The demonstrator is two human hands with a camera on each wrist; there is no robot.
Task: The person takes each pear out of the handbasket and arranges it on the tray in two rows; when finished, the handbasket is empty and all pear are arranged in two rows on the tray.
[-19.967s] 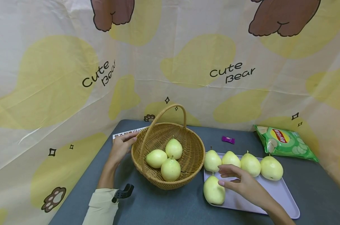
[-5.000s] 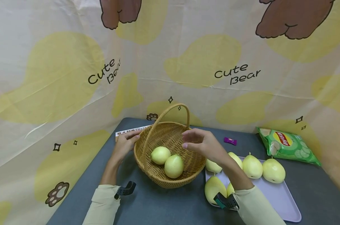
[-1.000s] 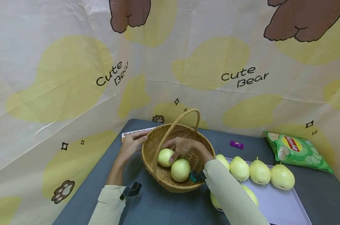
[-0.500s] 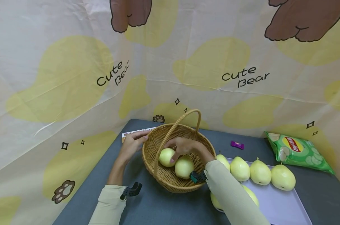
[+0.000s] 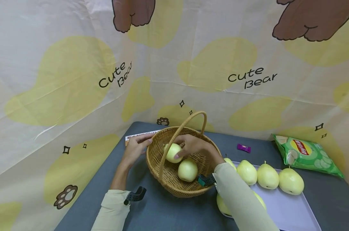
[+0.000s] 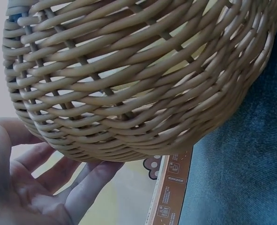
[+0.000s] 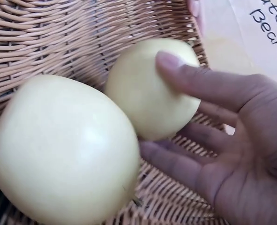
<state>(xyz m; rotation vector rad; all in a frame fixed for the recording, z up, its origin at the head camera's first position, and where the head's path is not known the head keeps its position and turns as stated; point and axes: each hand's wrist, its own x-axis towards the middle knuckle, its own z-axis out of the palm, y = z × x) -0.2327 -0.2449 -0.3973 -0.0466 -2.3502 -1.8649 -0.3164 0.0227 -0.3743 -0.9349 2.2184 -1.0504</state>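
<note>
A wicker basket [image 5: 174, 189] with an arched handle stands tilted toward me in the head view. My left hand [image 5: 136, 148] holds its left rim; the left wrist view shows that hand [image 6: 44, 183] against the weave, fingertips partly hidden by the rim. Inside the basket my right hand [image 5: 193, 146] grips a pale green-yellow pear [image 5: 173, 154] between thumb and fingers. The right wrist view shows the thumb on top of this pear [image 7: 138, 93] and the fingers of the hand [image 7: 232, 140] around its far side. A second pear [image 5: 187, 170] lies loose beside it.
Right of the basket a lilac tray [image 5: 289, 208] bears several pears [image 5: 267, 176], some hidden by my right sleeve [image 5: 240, 195]. Behind it lie a small purple packet [image 5: 244, 148] and a green chip bag [image 5: 307, 155]. A printed box [image 5: 139, 134] lies behind the left hand.
Over the last half second my right hand has raised the gripped pear slightly. Twenty seconds ago three pears lay in the basket; now there are two. The left hand has stayed at the rim.
</note>
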